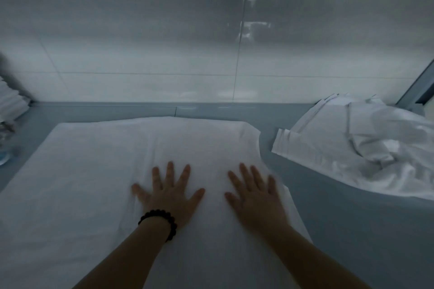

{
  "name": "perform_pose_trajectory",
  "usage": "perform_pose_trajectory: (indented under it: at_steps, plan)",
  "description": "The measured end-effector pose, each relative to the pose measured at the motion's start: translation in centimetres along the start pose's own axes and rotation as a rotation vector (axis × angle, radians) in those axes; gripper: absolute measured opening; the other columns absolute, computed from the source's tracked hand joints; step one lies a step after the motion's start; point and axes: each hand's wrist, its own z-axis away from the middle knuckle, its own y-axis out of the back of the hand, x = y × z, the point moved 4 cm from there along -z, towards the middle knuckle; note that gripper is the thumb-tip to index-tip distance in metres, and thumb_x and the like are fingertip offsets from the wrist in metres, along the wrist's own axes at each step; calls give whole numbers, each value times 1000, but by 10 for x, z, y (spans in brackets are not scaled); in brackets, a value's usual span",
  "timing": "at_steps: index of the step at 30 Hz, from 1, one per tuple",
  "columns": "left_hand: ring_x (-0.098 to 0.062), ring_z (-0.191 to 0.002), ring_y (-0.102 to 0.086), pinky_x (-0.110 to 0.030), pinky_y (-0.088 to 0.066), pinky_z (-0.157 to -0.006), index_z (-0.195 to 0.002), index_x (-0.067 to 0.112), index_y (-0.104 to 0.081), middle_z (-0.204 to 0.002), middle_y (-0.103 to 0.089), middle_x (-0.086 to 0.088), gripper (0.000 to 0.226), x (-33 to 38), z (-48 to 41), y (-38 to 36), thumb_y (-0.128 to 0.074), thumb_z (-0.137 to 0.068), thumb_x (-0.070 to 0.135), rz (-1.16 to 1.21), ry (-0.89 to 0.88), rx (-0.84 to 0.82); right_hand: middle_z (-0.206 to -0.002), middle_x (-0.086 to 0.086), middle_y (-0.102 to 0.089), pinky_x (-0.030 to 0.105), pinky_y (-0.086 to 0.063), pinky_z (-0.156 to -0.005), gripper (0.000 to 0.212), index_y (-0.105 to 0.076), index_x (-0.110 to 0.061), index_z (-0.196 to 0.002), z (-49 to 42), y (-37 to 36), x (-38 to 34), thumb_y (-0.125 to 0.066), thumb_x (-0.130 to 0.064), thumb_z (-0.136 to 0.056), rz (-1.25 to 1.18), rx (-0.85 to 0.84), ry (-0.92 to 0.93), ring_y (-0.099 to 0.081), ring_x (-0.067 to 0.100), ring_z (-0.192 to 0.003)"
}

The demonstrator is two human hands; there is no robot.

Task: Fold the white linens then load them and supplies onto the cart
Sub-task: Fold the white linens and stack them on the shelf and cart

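Observation:
A large white linen (94, 183) lies spread flat on the grey counter (340, 230) in front of me. My left hand (170, 192), with a black bead bracelet on the wrist, presses flat on the cloth with fingers spread. Beside it, my right hand (256, 195) also lies flat on the linen near its right edge, fingers straight. A pile of white linens (366, 145), partly folded and partly crumpled, sits on the counter to the right.
A stack of folded white cloths (11, 101) stands at the far left edge, with a clear plastic item (5, 155) below it. A glossy tiled wall (211, 54) rises directly behind the counter. A metal frame (420, 87) stands at the right.

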Motion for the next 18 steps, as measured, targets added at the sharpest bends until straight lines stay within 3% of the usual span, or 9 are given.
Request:
perform_pose_trajectory:
  at_steps: [2, 4, 6, 9, 10, 13, 18]
  plan:
    - [-30, -145, 20, -73, 6, -102, -138, 50, 29, -155, 29, 8, 77, 1, 0, 0, 2, -74, 84, -6, -14, 1, -161, -7, 7, 56, 14, -111, 60, 5, -45, -149, -14, 7, 31, -8, -65, -93, 62, -54, -193, 9, 19, -148]
    - [-30, -145, 21, -73, 6, -102, -137, 50, 30, -155, 29, 7, 76, 1, -1, -1, 2, -75, 84, 4, -21, 10, -162, -3, 5, 63, 17, -107, 62, -1, -39, -151, -22, 18, 48, -8, -62, -95, 73, -106, -319, 12, 22, -148]
    - [-29, -144, 22, -72, 7, -102, -134, 49, 35, -155, 30, 6, 74, 0, -2, -1, 0, -77, 82, 8, -38, 7, -162, 4, -2, 66, 17, -106, 59, -11, -32, -153, -25, 28, 39, -13, -55, -98, 164, 15, -256, 11, 27, -148]
    - [-27, -143, 27, -71, 10, -105, -126, 46, 42, -155, 31, 4, 70, 1, 4, -2, -2, -81, 79, 26, -72, -14, -154, 4, -32, 69, -5, -109, 54, -39, -29, -145, -17, 35, -17, -27, -46, -95, 107, 241, 54, -18, 31, -146]
    - [-27, -142, 28, -70, 11, -105, -128, 46, 41, -155, 31, 4, 71, 0, 9, -4, -2, -81, 79, 29, -66, -22, -154, 1, -33, 68, -6, -110, 55, -40, -32, -144, -14, 29, -37, -24, -48, -93, 55, 222, 156, -19, 29, -146]
    - [-26, -142, 28, -71, 9, -104, -135, 49, 34, -154, 33, 8, 78, -22, 26, -12, -4, -77, 84, 34, -6, -68, -162, -7, -1, 58, 17, -111, 59, -8, -41, -151, -11, 0, -64, -9, -58, -94, -2, -27, 223, 14, 17, -146]
    - [-23, -142, 29, -73, 2, -103, -122, 54, 41, -141, 43, 19, 83, -89, 61, -10, -10, -69, 92, 75, 64, -138, -161, -11, 5, 54, 14, -114, 58, 1, -44, -150, -6, -5, -57, -7, -60, -95, 41, -45, 182, 12, 16, -148]
